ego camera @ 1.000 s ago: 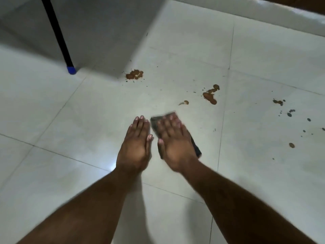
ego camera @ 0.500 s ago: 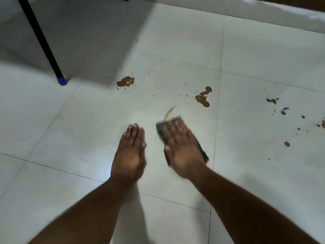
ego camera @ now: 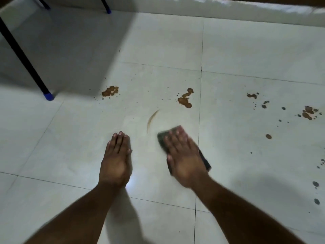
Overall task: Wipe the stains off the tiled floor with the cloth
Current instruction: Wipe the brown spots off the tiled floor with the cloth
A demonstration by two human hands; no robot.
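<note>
Four straight fingers and a thumb of the right hand [ego camera: 184,155] lay slightly spread and flat on the cloth [ego camera: 162,140], pressing it to the floor [ego camera: 70,138] rather than pinching it; the cloth was dark, greyish at its far corner, and showed only past the fingertips and along the hand's outer edge. The left hand [ego camera: 116,159] rested flat on the tile just beside it, fingers pressed together, holding nothing. Both sat on one tile, the cloth close to that tile's right grout line. A thin brown smear [ego camera: 152,120] curved across the tile just beyond the cloth, apart from it. To wipe well, I judged the palm should keep even pressure and drag the cloth over that smear in overlapping strokes, turning to a clean face so brown was not spread further. Further out on the same tile lay a thick brown blot [ego camera: 184,100] near the right grout line and another blot [ego camera: 110,91] towards a black table leg [ego camera: 22,59] with a blue foot. Across the grout line, on the tile to the right, smaller brown spots [ego camera: 307,113] and dark specks were scattered towards the picture's edge. Most stains looked untouched, so much of the task remained.
</note>
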